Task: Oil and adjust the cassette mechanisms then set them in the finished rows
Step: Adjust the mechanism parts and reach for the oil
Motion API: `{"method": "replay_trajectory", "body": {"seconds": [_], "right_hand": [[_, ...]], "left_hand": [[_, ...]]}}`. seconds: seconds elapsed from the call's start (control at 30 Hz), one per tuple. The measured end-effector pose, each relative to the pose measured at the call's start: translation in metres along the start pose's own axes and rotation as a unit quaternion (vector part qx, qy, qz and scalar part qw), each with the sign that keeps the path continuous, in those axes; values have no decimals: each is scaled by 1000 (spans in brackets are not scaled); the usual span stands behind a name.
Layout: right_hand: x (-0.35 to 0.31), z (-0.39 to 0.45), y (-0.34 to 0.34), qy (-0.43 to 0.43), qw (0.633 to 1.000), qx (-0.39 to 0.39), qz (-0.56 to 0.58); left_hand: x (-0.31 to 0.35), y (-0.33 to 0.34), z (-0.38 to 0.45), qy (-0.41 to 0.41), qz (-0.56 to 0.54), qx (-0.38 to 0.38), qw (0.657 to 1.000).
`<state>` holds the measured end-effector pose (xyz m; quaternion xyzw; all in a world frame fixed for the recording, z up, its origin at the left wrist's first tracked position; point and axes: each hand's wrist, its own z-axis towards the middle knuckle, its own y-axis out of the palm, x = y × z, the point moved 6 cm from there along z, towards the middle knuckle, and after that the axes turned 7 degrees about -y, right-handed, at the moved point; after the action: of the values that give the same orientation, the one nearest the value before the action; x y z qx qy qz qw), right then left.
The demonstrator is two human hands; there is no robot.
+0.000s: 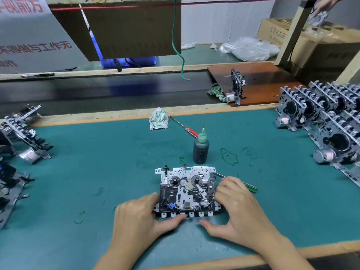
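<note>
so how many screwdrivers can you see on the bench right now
2. A red-handled screwdriver lies on the green mat behind the oil bottle. A green-handled screwdriver lies right of the mechanism, partly under the right hand. Others may be hidden.

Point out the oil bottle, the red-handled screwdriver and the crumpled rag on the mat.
oil bottle (201,151), head view, on its dark body.
red-handled screwdriver (191,131), head view, on the red handle.
crumpled rag (158,119), head view, on its middle.
</note>
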<state>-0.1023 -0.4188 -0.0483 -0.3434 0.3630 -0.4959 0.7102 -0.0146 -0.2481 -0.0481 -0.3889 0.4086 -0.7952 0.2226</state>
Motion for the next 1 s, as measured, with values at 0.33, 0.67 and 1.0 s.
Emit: {"method": "replay_trajectory", "body": {"seconds": [0.33, 0.67, 1.0], "right_hand": [[2, -5, 0, 24, 1000, -6, -18], [1, -4, -1, 31, 999, -15, -7], [2, 2, -20, 120, 979, 20, 160]], "left_hand": [[2, -4, -2, 29, -15, -25, 999], [-1, -3, -3, 17, -14, -39, 999], [-4, -13, 0, -39, -218, -67, 973]]}}
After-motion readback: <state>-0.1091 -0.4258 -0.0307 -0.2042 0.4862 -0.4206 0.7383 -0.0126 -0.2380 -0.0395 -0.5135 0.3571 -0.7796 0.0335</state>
